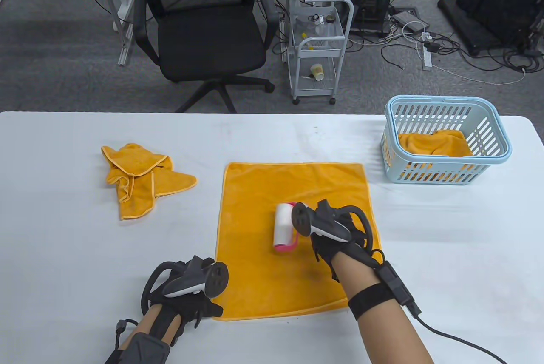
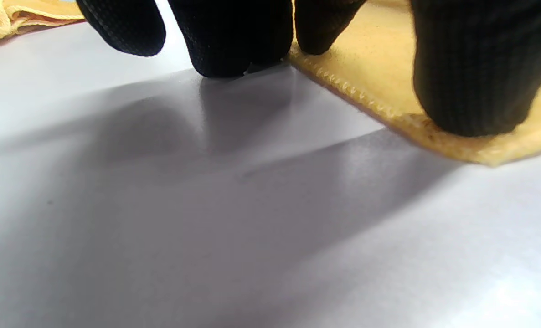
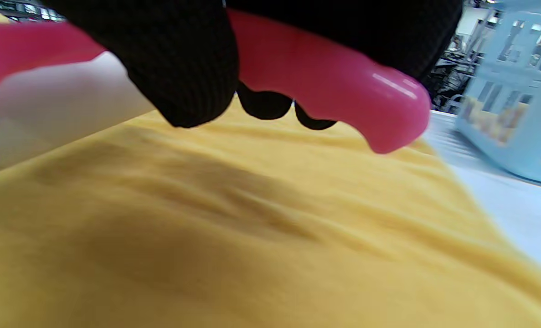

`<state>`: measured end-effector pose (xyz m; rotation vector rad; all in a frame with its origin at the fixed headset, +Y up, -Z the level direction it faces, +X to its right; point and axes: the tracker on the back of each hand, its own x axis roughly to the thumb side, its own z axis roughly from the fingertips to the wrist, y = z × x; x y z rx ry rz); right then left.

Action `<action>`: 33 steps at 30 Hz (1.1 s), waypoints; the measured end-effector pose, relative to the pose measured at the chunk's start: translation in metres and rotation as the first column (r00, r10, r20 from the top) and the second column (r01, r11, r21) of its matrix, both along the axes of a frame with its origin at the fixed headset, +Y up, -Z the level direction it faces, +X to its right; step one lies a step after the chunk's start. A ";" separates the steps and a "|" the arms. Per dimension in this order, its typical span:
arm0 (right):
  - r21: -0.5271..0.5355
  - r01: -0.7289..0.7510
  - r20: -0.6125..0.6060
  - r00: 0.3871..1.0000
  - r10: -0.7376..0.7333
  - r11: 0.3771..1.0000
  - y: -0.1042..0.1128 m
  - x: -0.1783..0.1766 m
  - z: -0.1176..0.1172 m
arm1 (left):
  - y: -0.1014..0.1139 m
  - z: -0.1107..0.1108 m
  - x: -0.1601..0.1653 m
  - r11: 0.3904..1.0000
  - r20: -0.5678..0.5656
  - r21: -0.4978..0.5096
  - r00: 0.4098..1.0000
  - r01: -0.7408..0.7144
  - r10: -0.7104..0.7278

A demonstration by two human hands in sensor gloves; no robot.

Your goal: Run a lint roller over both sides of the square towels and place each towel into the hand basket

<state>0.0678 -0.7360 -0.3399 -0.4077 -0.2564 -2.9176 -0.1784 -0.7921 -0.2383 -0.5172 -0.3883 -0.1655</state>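
Note:
An orange square towel lies spread flat in the middle of the white table. My right hand grips the pink handle of a lint roller, whose white roll rests on the towel's middle. My left hand presses the towel's near left corner down, thumb on the cloth, other fingertips on the table beside its edge. A crumpled orange towel lies at the left. A light blue hand basket at the right holds another orange towel.
Beyond the table's far edge stand a black office chair and a small white trolley, with cables on the floor. Bare tabletop lies between the spread towel and the basket.

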 end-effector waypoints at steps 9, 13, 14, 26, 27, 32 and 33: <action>0.029 -0.202 0.049 0.978 0.201 0.979 -0.007 0.022 -0.007 | 0.000 0.000 0.000 1.000 0.001 0.001 1.000 0.003 -0.003; -0.030 -0.391 0.186 0.902 0.390 0.920 0.004 0.083 -0.016 | 0.000 0.000 0.000 1.000 0.003 0.001 1.000 0.007 -0.007; -0.037 -0.402 0.200 0.894 0.401 0.915 0.005 0.089 -0.016 | 0.000 0.000 0.001 1.000 0.004 0.002 1.000 0.007 -0.007; 0.050 -0.051 0.248 0.968 0.037 0.997 0.005 0.060 -0.041 | 0.000 0.000 0.001 1.000 0.005 0.002 1.000 0.006 -0.006; 0.060 -0.034 0.232 0.973 0.019 0.998 0.003 0.049 -0.043 | 0.000 0.000 0.001 1.000 0.006 0.002 1.000 0.005 -0.005; 0.073 -0.003 0.169 0.986 -0.009 0.997 -0.016 -0.001 -0.052 | 0.000 0.000 0.001 1.000 0.006 0.001 1.000 0.001 -0.001; 0.072 -0.001 0.168 0.986 -0.011 0.997 -0.020 -0.007 -0.054 | 0.000 0.000 0.001 1.000 0.007 0.001 1.000 0.001 -0.001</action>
